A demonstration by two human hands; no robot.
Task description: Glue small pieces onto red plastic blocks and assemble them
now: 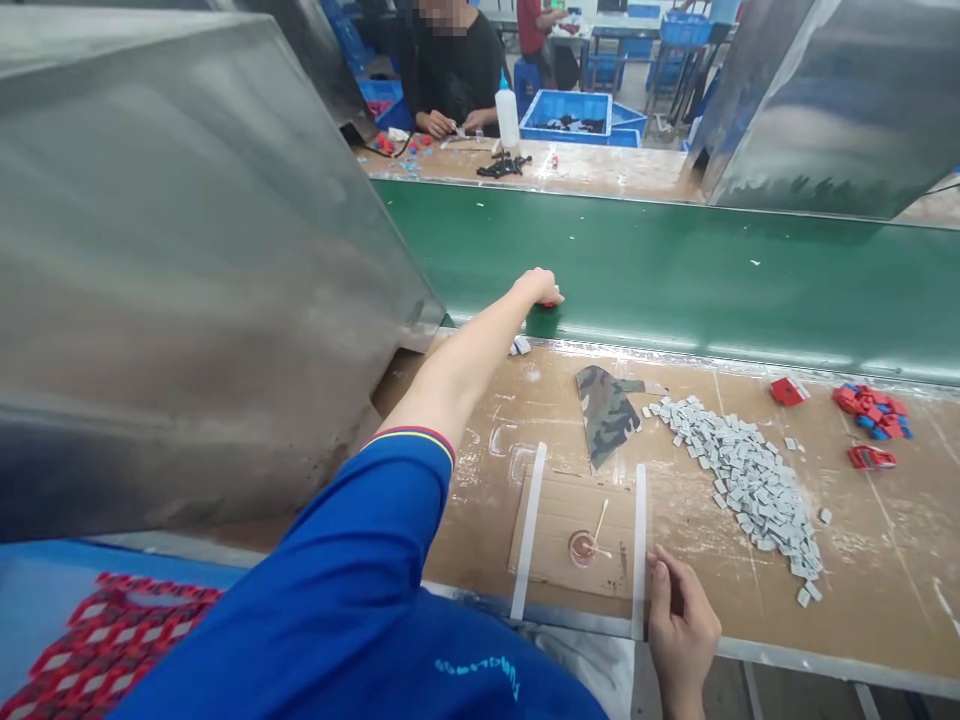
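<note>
My left hand (540,287) reaches out over the green conveyor belt (675,265), its fingers closed around a small red plastic piece (551,303). Most of that piece is hidden under the fingers, so its exact shape cannot be made out. At the front edge of the table lies my right hand (681,620), fingers curled and thumb against the index finger, with nothing visible in them. Beside it is a cardboard sheet (547,560) between white tape strips, bearing a small round dish (580,548) and cotton swabs (602,520).
Small grey tiles (750,480) lie in a pile on the right, near red and blue toy parts (871,408) and a red toy car (871,458). A camouflage cloth scrap (604,415) is mid-table. A metal housing (187,270) blocks the left. Across the belt sits a person (450,75).
</note>
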